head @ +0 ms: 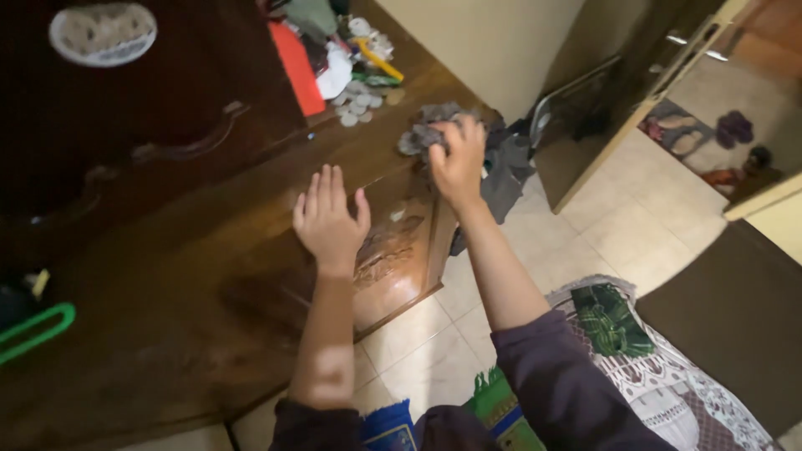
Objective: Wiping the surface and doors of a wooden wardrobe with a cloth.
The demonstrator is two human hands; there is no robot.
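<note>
Grey cloth (428, 132) bunched at desk (167, 334) edge, my right hand (458, 160) on it, fingers (443, 154) curled tight round crumpled wad. My left hand (328, 219) flat on dark wooden desk top, fingers spread, holding nothing. Beyond cloth: pile of coins (359, 102), red box (296, 67), white and yellow clutter. White woven basket (102, 33) far back, contents unclear. Green hanger (33, 331) at left edge. Dark garments (510, 171) hang off desk corner beside cloth.

Two hands, the left hand (327, 217) and right hand (458, 160), one grey cloth (422, 134), one green hanger (35, 330).
</note>
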